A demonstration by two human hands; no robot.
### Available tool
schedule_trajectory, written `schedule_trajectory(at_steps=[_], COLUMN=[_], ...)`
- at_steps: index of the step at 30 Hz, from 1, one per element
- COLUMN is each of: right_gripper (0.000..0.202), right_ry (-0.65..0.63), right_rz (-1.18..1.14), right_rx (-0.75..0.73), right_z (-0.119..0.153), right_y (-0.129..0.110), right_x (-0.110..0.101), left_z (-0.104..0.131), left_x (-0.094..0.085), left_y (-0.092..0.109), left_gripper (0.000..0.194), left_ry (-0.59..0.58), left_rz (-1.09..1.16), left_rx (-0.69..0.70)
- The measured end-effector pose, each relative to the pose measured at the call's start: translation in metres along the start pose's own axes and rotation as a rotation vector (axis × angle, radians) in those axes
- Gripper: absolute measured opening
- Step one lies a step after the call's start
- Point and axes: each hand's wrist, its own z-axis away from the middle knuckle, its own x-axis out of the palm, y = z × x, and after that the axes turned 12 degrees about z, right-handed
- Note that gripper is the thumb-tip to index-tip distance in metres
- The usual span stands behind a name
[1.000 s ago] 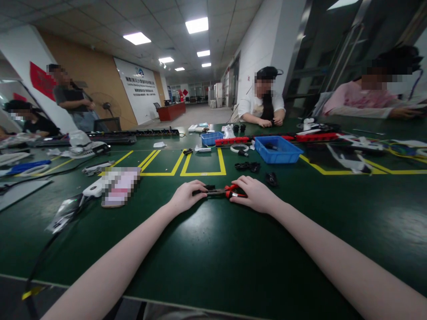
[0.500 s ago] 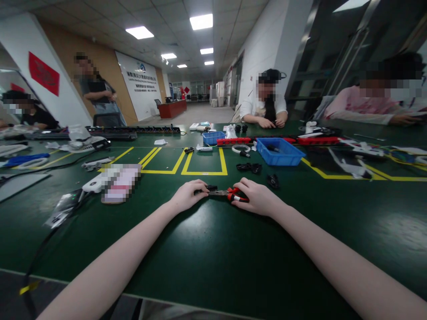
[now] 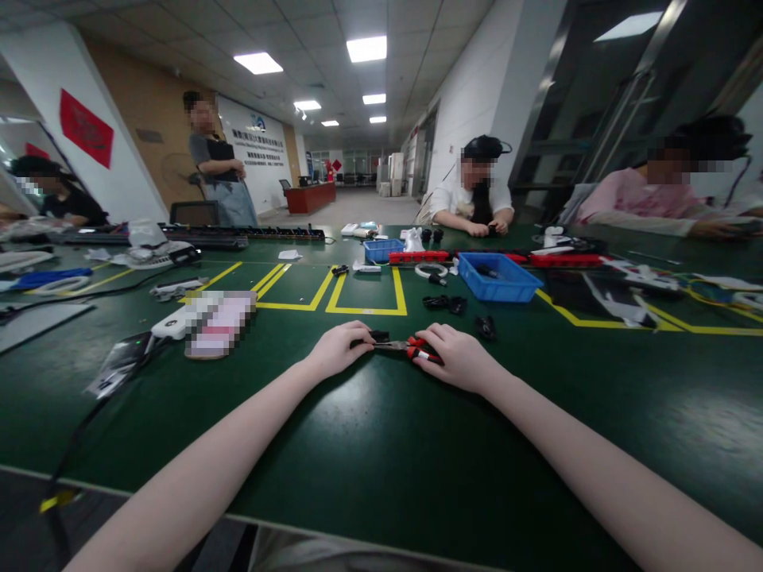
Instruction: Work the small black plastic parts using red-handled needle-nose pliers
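My right hand is closed around the red and black handles of a pair of pliers, whose jaws point left. My left hand is closed on a small black piece, with its fingertips at the tips of the plier jaws. Both hands are just above the green table. What the jaws grip is too small to make out. Black coiled cables lie beyond my right hand, and another black bundle is to its right.
A blue bin and a smaller blue bin stand farther back. A pink phone-like object lies at left beside a white power strip with a black cable. Several people are around the table; one person sits opposite.
The camera view has shifted slightly. The standing person at the back left appears farther right and more upright. My hands and the pliers have hardly moved.
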Motion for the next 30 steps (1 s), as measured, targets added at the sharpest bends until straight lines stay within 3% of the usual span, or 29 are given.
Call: schedule_trajectory(at_steps=[13,21,30], right_gripper=[0.038,0.041,0.041], right_ry=[0.028,0.184,0.193], right_rz=[-0.019,0.02,0.031], right_rx=[0.012,-0.039,-0.058], right_z=[-0.001,-0.0002,0.0017], right_y=[0.0004,0.0017,0.002], right_x=[-0.0029,0.0034,0.0041], left_z=[-0.002,-0.0013,-0.0022], left_x=[-0.0047,-0.0061,-0.0057], left_y=[-0.0043,-0.0021,-0.0067], left_gripper=[0.02,0.018,0.019], left_ry=[-0.038,-0.022,-0.038], left_rz=[0.192,0.235,0.234], left_rx=[-0.005,-0.088,-0.098])
